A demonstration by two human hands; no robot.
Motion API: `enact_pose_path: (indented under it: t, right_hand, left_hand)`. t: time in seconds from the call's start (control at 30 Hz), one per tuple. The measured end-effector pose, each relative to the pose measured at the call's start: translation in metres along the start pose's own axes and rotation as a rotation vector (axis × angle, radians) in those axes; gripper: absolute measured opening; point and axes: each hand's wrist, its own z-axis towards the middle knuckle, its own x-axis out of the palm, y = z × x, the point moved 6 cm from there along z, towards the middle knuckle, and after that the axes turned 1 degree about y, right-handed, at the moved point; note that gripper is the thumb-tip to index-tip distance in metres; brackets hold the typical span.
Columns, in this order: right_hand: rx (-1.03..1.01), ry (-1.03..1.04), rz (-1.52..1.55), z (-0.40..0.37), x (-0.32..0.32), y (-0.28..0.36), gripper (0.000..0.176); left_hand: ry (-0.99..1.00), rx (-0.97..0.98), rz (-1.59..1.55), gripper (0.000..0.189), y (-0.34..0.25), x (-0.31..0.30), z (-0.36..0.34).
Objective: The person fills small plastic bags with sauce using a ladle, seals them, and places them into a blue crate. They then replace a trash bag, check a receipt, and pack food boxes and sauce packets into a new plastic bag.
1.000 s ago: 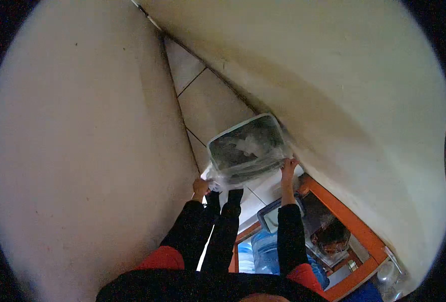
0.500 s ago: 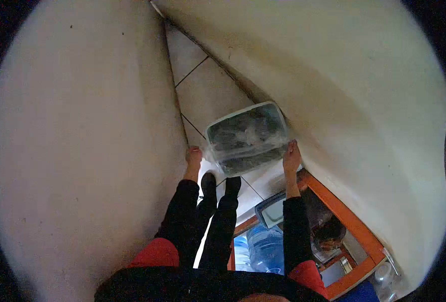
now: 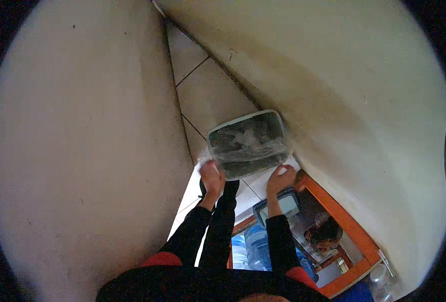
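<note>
A rectangular pale-rimmed bin [image 3: 245, 120] with a dark inside stands on the tiled floor, close to the right wall. Thin clear plastic film [image 3: 263, 151] lies wrinkled across it and bunches at its near side. My left hand [image 3: 212, 176] is closed at the bin's near left corner, with a whitish blur of film beside the knuckles. At the near right corner, my right hand [image 3: 279, 178] is curled, thumb and fingers pinching film at the rim.
Plain walls [image 3: 82, 151] close in on both sides and narrow toward the far corner. At the lower right is an orange-framed opening [image 3: 338, 216] with a grey-rimmed tray [image 3: 278, 206] and blue water jugs [image 3: 257, 246]. My legs [image 3: 225, 216] stand just behind the bin.
Both hands have come inward and nearer to me, from wide at the bin's sides to its near corners. The bin has shifted slightly toward me.
</note>
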Motion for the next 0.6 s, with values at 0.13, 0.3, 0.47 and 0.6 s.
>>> enact_pose_path:
  t: [0.13,0.3,0.47,0.6]
  right_hand:
    - [-0.626,0.321,-0.233,-0.014,0.051,0.034,0.034]
    - [-0.541,0.637,0.069,0.116,0.130,0.058,0.036]
    - [-0.835,0.716,0.295,0.136,0.096,0.098,0.034]
    - [-0.800,0.907,0.004,0.114,0.079,0.086,0.031]
  left_hand:
    - [-0.030,-0.005,-0.059,0.051,-0.005,-0.002,0.010]
    - [-0.051,-0.017,-0.281,0.058,-0.017,0.005,0.036]
    - [0.059,-0.066,-0.850,0.065,-0.023,0.011,0.074]
    - [0.435,-0.100,-1.510,0.070,-0.023,-0.004,0.113]
